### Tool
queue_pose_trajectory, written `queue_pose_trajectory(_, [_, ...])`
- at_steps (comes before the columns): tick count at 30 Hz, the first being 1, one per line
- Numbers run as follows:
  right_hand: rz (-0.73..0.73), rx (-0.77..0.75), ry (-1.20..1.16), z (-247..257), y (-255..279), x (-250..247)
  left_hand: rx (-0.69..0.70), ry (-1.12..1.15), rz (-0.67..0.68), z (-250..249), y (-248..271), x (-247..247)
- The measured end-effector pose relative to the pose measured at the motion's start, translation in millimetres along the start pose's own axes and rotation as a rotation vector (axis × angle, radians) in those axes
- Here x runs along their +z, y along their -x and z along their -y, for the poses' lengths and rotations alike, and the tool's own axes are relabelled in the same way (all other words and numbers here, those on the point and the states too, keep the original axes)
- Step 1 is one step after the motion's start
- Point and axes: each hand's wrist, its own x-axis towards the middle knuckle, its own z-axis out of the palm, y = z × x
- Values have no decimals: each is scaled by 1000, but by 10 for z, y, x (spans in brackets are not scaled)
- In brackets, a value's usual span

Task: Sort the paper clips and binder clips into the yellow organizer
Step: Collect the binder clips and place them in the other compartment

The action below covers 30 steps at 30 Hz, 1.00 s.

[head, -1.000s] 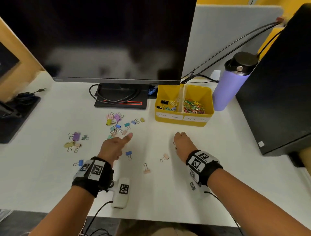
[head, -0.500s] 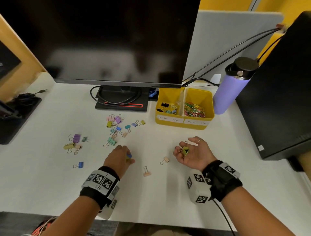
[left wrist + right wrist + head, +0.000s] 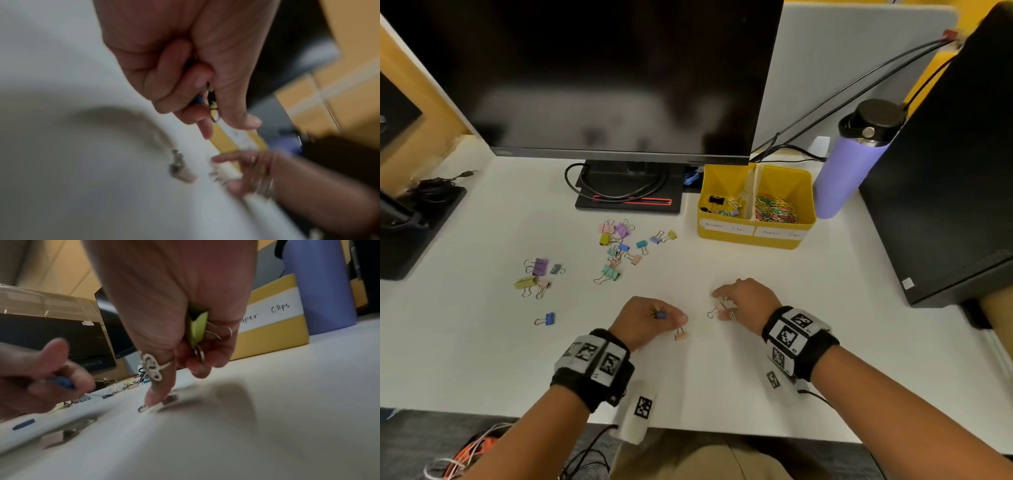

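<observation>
My left hand (image 3: 654,317) grips a blue binder clip (image 3: 661,314) in curled fingers; the left wrist view shows that blue binder clip (image 3: 198,99) and its wire handle. A peach binder clip (image 3: 680,334) lies just beside the thumb. My right hand (image 3: 736,301) is palm down, with a green binder clip (image 3: 198,324) tucked under its curled fingers. Its forefinger touches another peach binder clip (image 3: 169,399) on the table. The yellow organizer (image 3: 756,238) stands behind, with binder clips in its left compartment and paper clips in its right.
Several loose binder clips (image 3: 619,246) lie mid-table, another small group (image 3: 534,277) sits to the left, and a single blue one (image 3: 546,318) lies nearer. A monitor stand (image 3: 626,192), a purple bottle (image 3: 852,164) and a black box (image 3: 945,205) border the table.
My right hand has turned from palm up to palm down and lowered onto the peach clip, keeping the green clip. My left hand has shifted right with the blue clip.
</observation>
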Motion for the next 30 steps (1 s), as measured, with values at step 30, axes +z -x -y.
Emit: queue_pose_trajectory(30, [-170,404,-1214,231,-880,-1672,-205,421,244,-2015,-1328,-107])
